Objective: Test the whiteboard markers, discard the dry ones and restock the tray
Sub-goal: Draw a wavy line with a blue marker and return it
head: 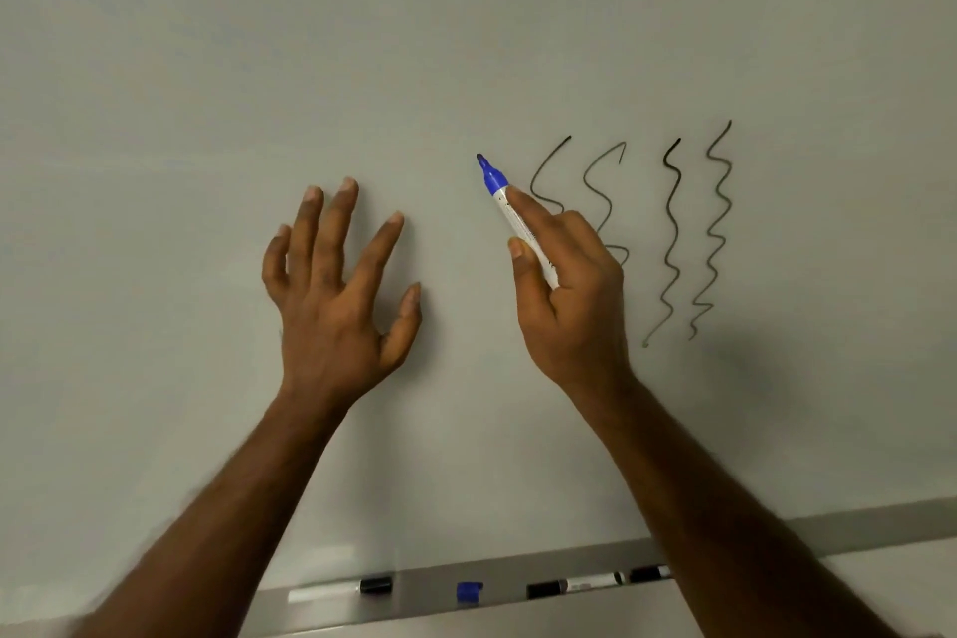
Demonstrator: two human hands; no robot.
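- No words or numbers can be read anywhere.
- The blue marker [519, 222] has tiny dark print on its white side. It is too small and blurry to read.
- The whiteboard [259, 67] has black wiggly lines [672, 228]. They are scribbles, not letters.
- One marker in the tray [590, 583] has small print, too blurry to read.

Left hand [331, 306] before whiteboard [207, 93], right hand [575, 306] at its 3 o'clock holding marker [520, 223] tipped toward 11, squiggles [694, 233] at 3 beyond, tray [424, 596] at 6 carrying cap [469, 591] between lone marker [339, 592] and marker pair [580, 585].
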